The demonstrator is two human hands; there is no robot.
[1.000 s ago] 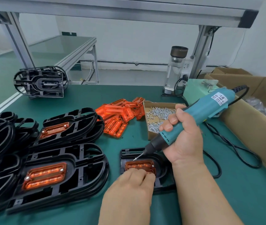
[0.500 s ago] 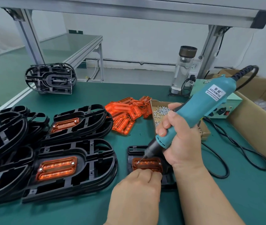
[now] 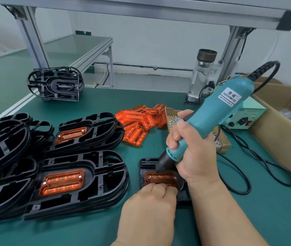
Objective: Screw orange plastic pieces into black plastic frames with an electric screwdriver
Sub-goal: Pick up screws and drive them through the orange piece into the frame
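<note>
Head view: at lower centre the left hand (image 3: 148,206) is laid with fingers curled down over the near edge of a black frame (image 3: 147,162), which is pinned flat on the green bench (image 3: 247,219); the fingertips are hidden. Just beyond it an orange piece (image 3: 162,178) is seated in that frame. The bit of the electric screwdriver (image 3: 217,110) is set on the piece's left corner, and a screw head (image 3: 175,178) is seen at its right corner. The tool is clenched in the right hand (image 3: 192,157), tilted up to the right. The step is judged to be driving the left screw. Next, the bit would need to be kept square on the screw head and the frame held down until the screw seats, then lifted off. At left, finished frames (image 3: 81,181) with orange inserts are stacked. Further back, centre, loose orange pieces (image 3: 141,119) and a screw box (image 3: 171,112) are seen, then empty frames (image 3: 56,84) at upper left.
</note>
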